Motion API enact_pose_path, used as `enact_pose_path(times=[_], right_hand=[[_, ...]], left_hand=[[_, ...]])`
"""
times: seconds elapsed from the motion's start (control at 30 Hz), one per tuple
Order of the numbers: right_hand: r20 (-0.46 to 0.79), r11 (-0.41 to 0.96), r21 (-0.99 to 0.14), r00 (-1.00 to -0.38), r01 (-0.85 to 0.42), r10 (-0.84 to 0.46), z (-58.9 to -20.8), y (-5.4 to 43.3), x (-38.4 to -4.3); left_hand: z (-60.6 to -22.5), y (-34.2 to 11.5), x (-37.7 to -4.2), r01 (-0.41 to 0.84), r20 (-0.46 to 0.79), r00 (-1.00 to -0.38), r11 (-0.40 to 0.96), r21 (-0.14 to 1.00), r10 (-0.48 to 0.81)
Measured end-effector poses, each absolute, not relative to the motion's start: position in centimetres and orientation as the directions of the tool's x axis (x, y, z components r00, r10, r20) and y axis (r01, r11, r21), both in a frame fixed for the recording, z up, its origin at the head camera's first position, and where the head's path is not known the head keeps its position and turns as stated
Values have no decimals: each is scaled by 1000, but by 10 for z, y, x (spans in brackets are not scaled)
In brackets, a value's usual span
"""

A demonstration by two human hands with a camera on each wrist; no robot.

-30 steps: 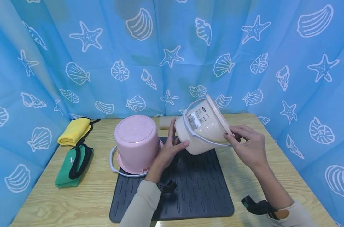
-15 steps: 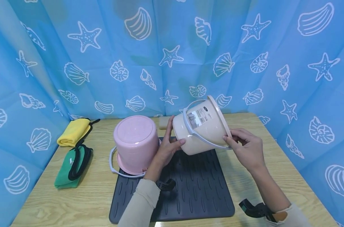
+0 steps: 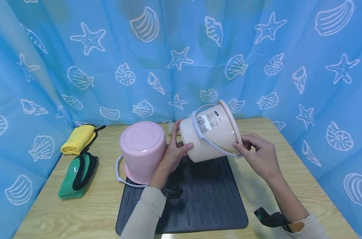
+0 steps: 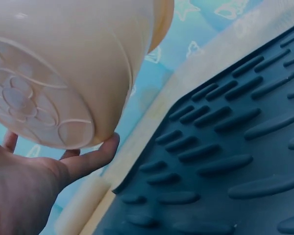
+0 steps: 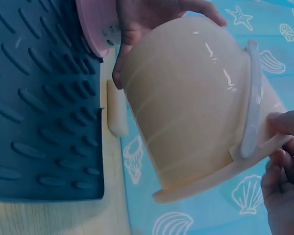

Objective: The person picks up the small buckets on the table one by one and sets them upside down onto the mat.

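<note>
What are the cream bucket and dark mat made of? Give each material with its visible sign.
Cream bucket: looks like smooth, glossy moulded plastic, going by the light streaks on its wall and the pattern moulded into its base.
Dark mat: probably matte silicone or rubber, going by its dull grey surface and raised ribs.

The head view looks forward and down over the bench (image 3: 258, 186) from a little way back. Both wrist views sit very close, the left looking up at the cream bucket (image 4: 63, 63) base, the right along its side (image 5: 196, 107); all share the bucket and mat (image 3: 204, 199).
</note>
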State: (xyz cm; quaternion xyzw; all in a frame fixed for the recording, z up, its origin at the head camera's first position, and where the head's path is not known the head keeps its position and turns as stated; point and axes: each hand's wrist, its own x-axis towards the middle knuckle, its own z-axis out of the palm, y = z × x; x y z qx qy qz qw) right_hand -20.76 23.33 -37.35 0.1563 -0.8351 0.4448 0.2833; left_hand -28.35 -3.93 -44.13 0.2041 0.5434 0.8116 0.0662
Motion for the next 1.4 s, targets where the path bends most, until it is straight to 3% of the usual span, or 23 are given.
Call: enact_pose_path(times=[0.2, 0.7, 0.9, 1.1, 1.4], right_hand=[[619, 564, -642, -786, -518, -17, -372, 237, -205], [571, 660, -619, -821, -425, 8, -373, 242, -202], [628, 685, -567, -778, -457, 0, -370, 250, -192], [660, 712, -491, -748, -502, -73, -374, 254, -181], [644, 700, -403, -726, -590, -241, -390, 249, -166]], left_hand=[[-434, -37, -284, 136, 280, -889, -375, 917, 362], [-410, -41, -284, 198, 265, -916, -235, 952, 301], [-395, -47, -281, 196, 232, -932, -150, 969, 280], [-383, -51, -279, 214, 217, -946, -38, 976, 239], [-370, -51, -273, 215, 204, -950, 22, 976, 235]])
